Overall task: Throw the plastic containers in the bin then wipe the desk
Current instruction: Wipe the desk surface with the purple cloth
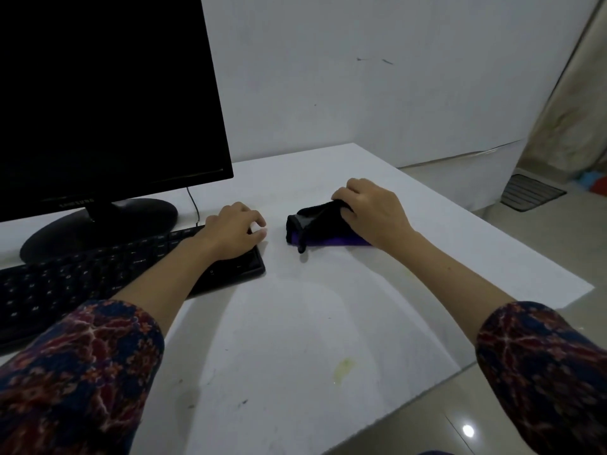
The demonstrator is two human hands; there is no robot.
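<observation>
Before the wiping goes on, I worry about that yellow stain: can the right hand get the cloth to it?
Probably yes. The right hand holds the cloth, and only bare desk lies between it and the stain.

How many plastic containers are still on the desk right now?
0. None show on the white desk; only the black monitor, black keyboard and the black-and-purple cloth under the right hand. Anything behind the monitor stays hidden.

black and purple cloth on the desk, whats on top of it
The right hand rests on top of the black and purple cloth, gripping its upper folds. The white desk beneath the cloth is covered from view.
</observation>
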